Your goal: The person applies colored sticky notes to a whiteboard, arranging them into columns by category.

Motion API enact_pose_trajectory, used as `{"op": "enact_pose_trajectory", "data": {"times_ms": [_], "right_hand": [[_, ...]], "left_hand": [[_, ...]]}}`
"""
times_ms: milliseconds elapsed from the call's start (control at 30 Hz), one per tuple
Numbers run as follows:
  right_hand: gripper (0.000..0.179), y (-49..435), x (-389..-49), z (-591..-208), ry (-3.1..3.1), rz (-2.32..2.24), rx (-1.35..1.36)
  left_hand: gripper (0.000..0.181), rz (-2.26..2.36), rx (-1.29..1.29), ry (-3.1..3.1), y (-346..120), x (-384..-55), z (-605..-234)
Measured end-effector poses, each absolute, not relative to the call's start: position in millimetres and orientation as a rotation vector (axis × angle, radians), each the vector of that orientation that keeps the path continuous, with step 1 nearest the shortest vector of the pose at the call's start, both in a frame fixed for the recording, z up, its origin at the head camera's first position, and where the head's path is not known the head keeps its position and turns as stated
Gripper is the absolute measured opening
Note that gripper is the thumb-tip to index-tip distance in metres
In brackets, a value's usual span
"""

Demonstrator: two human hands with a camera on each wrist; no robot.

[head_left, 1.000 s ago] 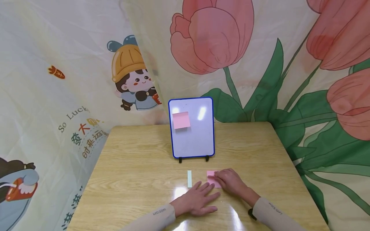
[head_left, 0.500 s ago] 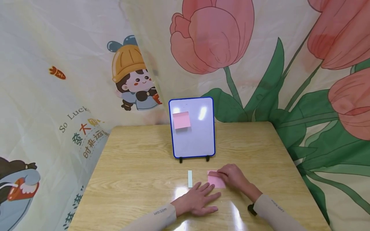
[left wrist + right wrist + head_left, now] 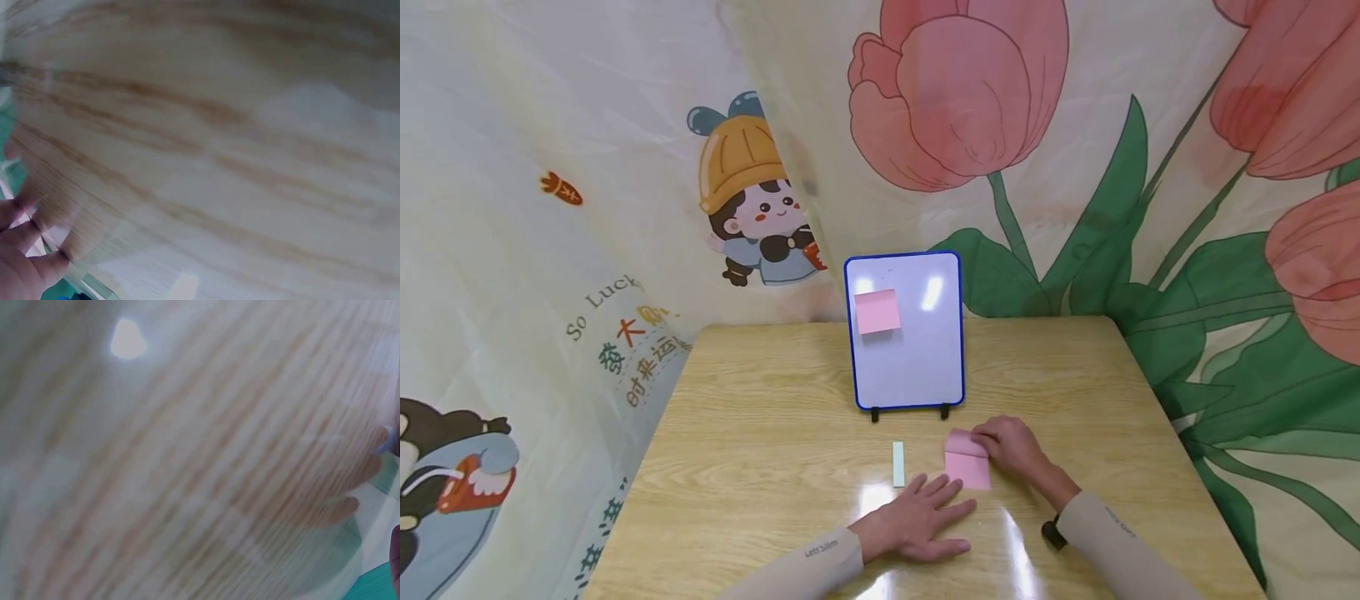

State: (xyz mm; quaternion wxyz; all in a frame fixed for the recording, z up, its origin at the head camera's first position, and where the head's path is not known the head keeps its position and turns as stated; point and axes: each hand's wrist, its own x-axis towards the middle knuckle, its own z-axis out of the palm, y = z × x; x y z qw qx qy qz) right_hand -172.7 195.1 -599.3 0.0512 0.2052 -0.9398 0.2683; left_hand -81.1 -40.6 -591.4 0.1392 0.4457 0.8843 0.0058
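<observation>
While the right hand [image 3: 1017, 450] pinches a raised pink flap [image 3: 967, 443] at its right side, the head view shows the pink note [image 3: 967, 472] lying flat on the table [image 3: 760, 400], near and in front of the whiteboard [image 3: 910, 358]. The left hand [image 3: 917, 522] lies spread wide and holds nothing, its fingertips at the note's near left corner; whether they bear down on it I cannot tell. For a clean peel, that corner seems best held firmly, with the flap drawn back low and evenly, since a sharp upward tug would probably curl thin paper. The pale strip [image 3: 898, 464], just left of the note, is best left undisturbed. In the left wrist view, fingers [image 3: 53, 265] show at the edge with pink beside them, a fair place to brace from. The right wrist view gives mostly blurred wood and one fingertip [image 3: 395, 553], so the pinch cannot be judged there.
</observation>
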Motion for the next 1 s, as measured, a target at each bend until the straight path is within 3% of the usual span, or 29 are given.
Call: {"op": "enact_pose_trajectory", "data": {"times_ms": [333,1000], "right_hand": [[0.005,198,-184,-605,-2.729,0.667,0.738],[0.005,200,-193,-600,-2.749,0.746,0.632]], "left_hand": [[0.079,-0.026,1.293,2.586,-38,-80,-591],[0.089,-0.082,1.245,2.574,-36,-78,-594]]}}
